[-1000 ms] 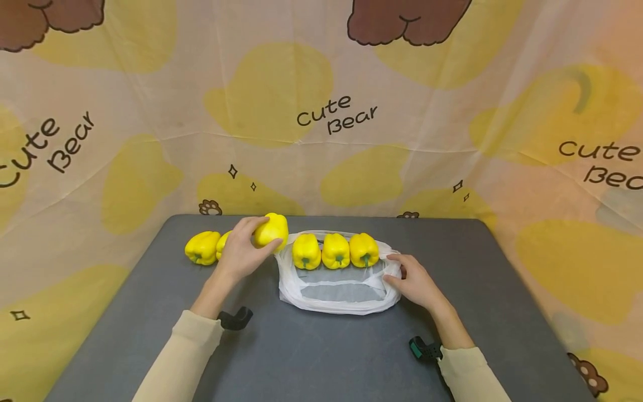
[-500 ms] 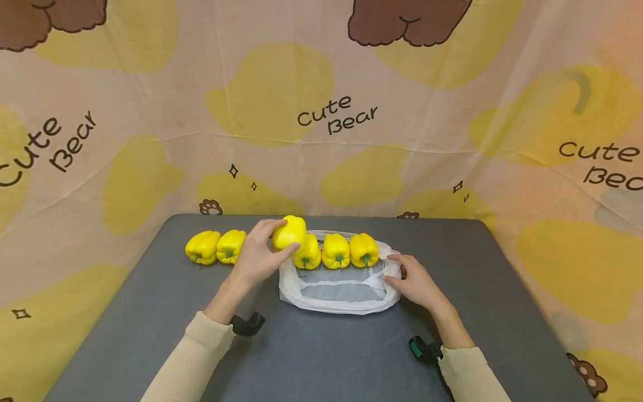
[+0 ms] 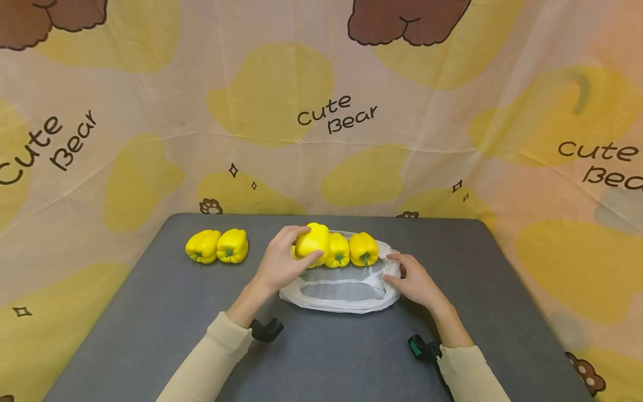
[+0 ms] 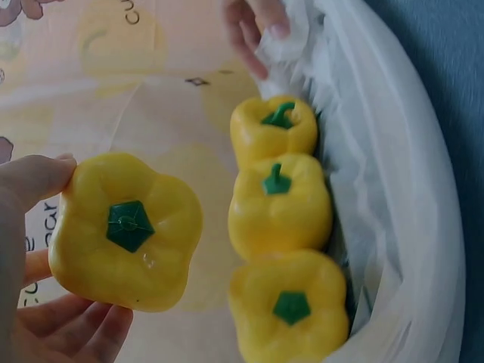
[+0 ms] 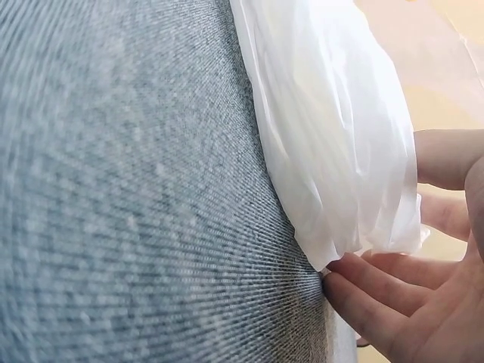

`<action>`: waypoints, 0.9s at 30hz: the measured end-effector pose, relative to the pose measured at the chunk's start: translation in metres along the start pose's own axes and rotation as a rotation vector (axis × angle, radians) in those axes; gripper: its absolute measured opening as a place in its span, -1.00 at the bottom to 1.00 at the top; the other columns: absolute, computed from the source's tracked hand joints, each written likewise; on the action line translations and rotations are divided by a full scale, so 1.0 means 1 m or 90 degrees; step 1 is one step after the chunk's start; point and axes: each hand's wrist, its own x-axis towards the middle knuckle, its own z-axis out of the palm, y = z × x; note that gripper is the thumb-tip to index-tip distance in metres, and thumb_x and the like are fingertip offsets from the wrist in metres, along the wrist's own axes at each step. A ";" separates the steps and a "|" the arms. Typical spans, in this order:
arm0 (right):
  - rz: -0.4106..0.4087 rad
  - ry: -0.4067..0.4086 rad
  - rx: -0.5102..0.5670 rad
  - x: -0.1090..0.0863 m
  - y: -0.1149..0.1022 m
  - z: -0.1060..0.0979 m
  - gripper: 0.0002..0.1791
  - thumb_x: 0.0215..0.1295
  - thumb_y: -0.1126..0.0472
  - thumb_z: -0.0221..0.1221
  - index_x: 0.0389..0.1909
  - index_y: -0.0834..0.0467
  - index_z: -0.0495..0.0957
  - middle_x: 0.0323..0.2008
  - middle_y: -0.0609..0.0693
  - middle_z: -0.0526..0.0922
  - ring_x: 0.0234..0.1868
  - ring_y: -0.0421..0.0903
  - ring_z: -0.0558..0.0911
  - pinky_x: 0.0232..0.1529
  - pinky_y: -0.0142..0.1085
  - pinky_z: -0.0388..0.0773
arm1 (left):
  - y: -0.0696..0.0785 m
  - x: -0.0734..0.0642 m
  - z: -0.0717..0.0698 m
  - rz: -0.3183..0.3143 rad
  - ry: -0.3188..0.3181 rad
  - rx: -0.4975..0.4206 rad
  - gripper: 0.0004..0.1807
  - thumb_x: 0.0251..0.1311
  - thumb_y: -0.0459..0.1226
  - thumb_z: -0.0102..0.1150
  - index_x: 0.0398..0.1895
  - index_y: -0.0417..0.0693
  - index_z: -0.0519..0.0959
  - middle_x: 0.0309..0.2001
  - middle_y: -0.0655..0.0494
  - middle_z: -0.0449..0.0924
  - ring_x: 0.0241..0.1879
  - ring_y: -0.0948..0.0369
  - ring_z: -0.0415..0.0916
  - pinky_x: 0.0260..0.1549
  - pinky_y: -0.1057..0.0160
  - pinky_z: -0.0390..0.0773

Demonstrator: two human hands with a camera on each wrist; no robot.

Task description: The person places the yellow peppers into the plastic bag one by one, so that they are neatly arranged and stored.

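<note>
My left hand grips a yellow bell pepper between thumb and fingers, over the left part of a white plastic bag. In the left wrist view the held pepper shows its green stem end toward the camera. Three more peppers lie in a row along the bag's far side; the leftmost is mostly hidden in the head view, but this front pepper shows fully from the left wrist. At the bag's right end, my right hand holds the rim, thumb and fingers on either side of the white plastic.
Two yellow peppers, an outer one and an inner one, lie side by side at the back left of the grey table. A printed cloth hangs behind the table's far edge.
My left hand has carried the held pepper rightward, from the bag's left edge to over the peppers inside. The pair at the left has come fully into sight. My right hand stays put.
</note>
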 end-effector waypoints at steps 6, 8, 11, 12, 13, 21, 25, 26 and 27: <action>-0.006 0.002 0.001 0.000 -0.001 0.000 -0.36 0.32 0.09 0.33 0.35 0.28 0.44 0.27 0.32 0.45 0.02 0.16 0.53 0.10 0.08 0.54 | 0.005 -0.002 0.016 -0.015 -0.011 -0.017 -0.41 0.08 -0.10 0.53 0.14 -0.16 0.60 0.12 -0.01 0.59 0.07 0.06 0.52 -0.04 0.10 0.61; -0.006 0.003 -0.001 0.000 -0.001 0.000 -0.36 0.32 0.09 0.33 0.34 0.29 0.44 0.27 0.32 0.44 0.03 0.16 0.53 0.10 0.09 0.53 | 0.006 -0.003 0.022 -0.009 -0.015 -0.022 -0.41 0.07 -0.10 0.53 0.14 -0.16 0.60 0.12 -0.02 0.59 0.10 0.07 0.52 -0.05 0.12 0.64; -0.006 0.004 -0.002 -0.001 0.000 0.001 -0.35 0.32 0.08 0.33 0.34 0.28 0.44 0.28 0.33 0.44 0.03 0.16 0.53 0.10 0.09 0.53 | 0.007 -0.003 0.031 0.007 -0.012 -0.029 -0.41 0.05 -0.11 0.54 0.12 -0.18 0.60 0.10 -0.02 0.60 0.11 0.06 0.52 -0.05 0.10 0.64; -0.006 0.004 -0.001 -0.001 0.000 0.001 -0.35 0.32 0.08 0.33 0.34 0.28 0.44 0.28 0.33 0.44 0.03 0.17 0.53 0.10 0.10 0.53 | 0.008 -0.003 0.033 0.009 -0.012 -0.025 -0.41 0.05 -0.10 0.54 0.12 -0.17 0.60 0.09 -0.02 0.61 0.10 0.06 0.52 -0.05 0.09 0.63; -0.005 0.004 0.000 -0.001 0.000 0.001 -0.35 0.32 0.08 0.33 0.34 0.28 0.44 0.28 0.33 0.44 0.03 0.17 0.53 0.11 0.10 0.53 | 0.008 -0.003 0.036 0.010 -0.013 -0.024 -0.41 0.05 -0.10 0.54 0.12 -0.17 0.60 0.08 -0.01 0.62 0.10 0.06 0.52 -0.04 0.08 0.62; 0.000 0.009 -0.003 0.000 0.002 0.000 -0.35 0.32 0.07 0.34 0.34 0.27 0.45 0.27 0.31 0.46 0.02 0.15 0.55 0.09 0.08 0.56 | 0.018 -0.003 0.059 -0.007 -0.037 -0.019 -0.40 0.09 -0.07 0.50 0.14 -0.16 0.58 0.09 -0.01 0.59 0.10 0.04 0.51 0.06 0.06 0.58; 0.000 0.008 -0.002 0.001 0.003 0.001 -0.35 0.32 0.07 0.34 0.35 0.26 0.45 0.26 0.30 0.46 0.00 0.14 0.55 0.06 0.04 0.57 | 0.024 -0.004 0.069 -0.021 -0.043 -0.027 -0.41 0.09 -0.07 0.50 0.15 -0.15 0.58 0.09 0.00 0.59 0.10 0.06 0.51 0.07 0.07 0.57; -0.001 0.008 -0.001 0.002 0.003 0.002 -0.35 0.32 0.07 0.34 0.35 0.27 0.45 0.26 0.30 0.46 0.00 0.14 0.55 0.05 0.04 0.58 | 0.026 -0.004 0.071 -0.026 -0.046 -0.027 -0.40 0.10 -0.07 0.50 0.16 -0.14 0.58 0.09 0.00 0.59 0.10 0.06 0.51 0.07 0.07 0.57; 0.000 0.008 -0.001 0.002 0.003 0.002 -0.35 0.32 0.06 0.34 0.35 0.26 0.45 0.26 0.30 0.46 0.00 0.14 0.55 0.05 0.04 0.58 | 0.027 -0.004 0.074 -0.029 -0.047 -0.029 -0.41 0.10 -0.07 0.49 0.16 -0.15 0.58 0.10 -0.01 0.59 0.11 0.06 0.51 0.08 0.06 0.56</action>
